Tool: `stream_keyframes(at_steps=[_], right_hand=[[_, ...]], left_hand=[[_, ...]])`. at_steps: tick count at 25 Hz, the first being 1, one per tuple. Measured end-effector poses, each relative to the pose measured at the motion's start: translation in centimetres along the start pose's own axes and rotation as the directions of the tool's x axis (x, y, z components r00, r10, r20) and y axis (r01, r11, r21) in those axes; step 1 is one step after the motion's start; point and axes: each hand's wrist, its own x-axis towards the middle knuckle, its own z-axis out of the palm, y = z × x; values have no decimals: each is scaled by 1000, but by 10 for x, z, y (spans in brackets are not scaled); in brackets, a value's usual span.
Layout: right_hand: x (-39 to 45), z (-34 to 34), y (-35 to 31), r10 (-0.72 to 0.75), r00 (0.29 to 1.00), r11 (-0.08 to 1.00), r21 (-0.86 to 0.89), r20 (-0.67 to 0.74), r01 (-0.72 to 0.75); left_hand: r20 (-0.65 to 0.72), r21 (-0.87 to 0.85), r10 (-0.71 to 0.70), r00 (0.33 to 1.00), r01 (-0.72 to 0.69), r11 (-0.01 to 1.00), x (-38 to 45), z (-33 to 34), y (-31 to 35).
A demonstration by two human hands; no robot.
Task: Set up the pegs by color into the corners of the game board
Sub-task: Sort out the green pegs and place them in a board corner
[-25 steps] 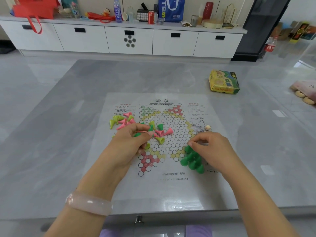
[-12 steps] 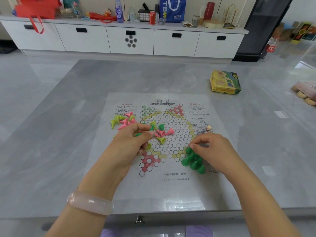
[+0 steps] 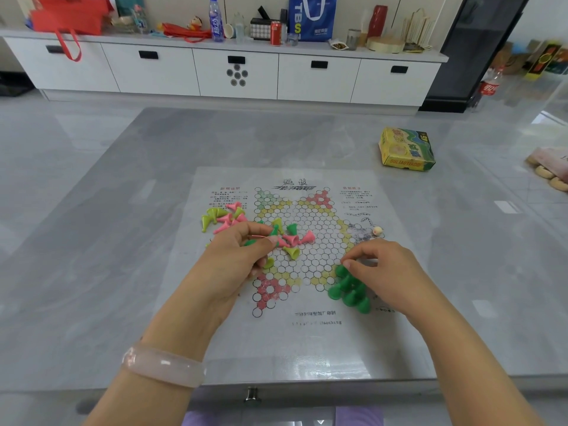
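Game board (image 3: 307,342) is a printed sheet flat on the grey table (image 3: 92,241), nearer the close edge. Dark green pegs (image 3: 349,287) stand clustered on its corner at about 4 o'clock. Right hand (image 3: 381,269) is at that cluster, fingers curled, thumb and fingertips pinched at the topmost peg. Left hand (image 3: 233,259) sits over board centre-left, fingers curled round several pegs, a pink one at the fingertips. Loose mixed pegs (image 3: 292,238) lie near board centre; pink and yellow-green pile (image 3: 222,216) at 10 o'clock. Yellow box (image 3: 405,149) sits on the table at 1 o'clock, well apart.
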Motion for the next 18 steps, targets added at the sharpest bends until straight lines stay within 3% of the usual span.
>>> stream_keyframes(at_steps=[18], right_hand=[[0,0,1,-21,1000,999,-35,12,21]], left_hand=[[9,-13,3,1000,-2,1000,-3,0,2]])
